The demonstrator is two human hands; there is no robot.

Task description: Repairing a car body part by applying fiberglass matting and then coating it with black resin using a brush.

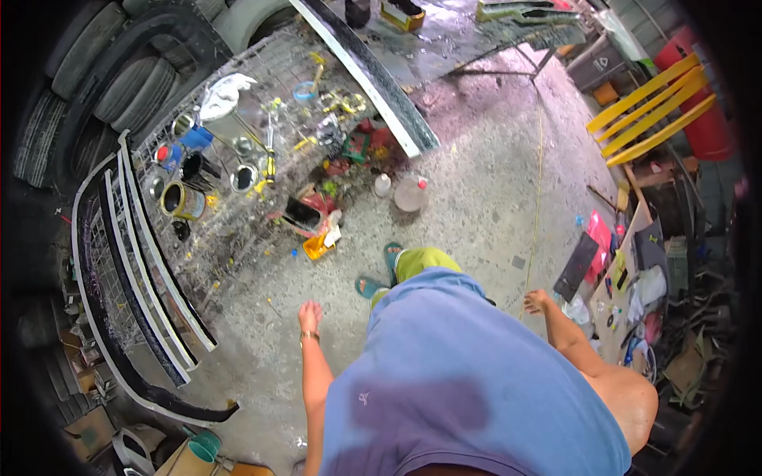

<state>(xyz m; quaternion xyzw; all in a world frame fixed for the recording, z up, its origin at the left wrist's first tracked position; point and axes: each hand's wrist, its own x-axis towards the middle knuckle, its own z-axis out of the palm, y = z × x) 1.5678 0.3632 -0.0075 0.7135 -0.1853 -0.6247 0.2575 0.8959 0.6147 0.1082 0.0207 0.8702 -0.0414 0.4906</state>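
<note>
Head view: the left hand point(309, 315) hangs at lower centre-left of the frame, fingers loosely open and holding nothing, above the concrete floor point(476, 198). The right hand point(536, 301), at centre right, is also empty, fingers curled. Nearest the left hand, a wire-mesh surface point(238, 238) with paint cans point(182, 200) lies upper left.

Both my hands hang empty over the concrete floor, nothing held.

My left hand point(309, 315), with a gold bracelet at the wrist, sits lower centre-left of the frame, fingers loosely down; nearest it is an orange box point(317, 247) lying on the floor at centre. My right hand point(536, 301), lower centre-right, is loosely curled beside a thin yellow cord point(538, 190) running up the floor.
</note>
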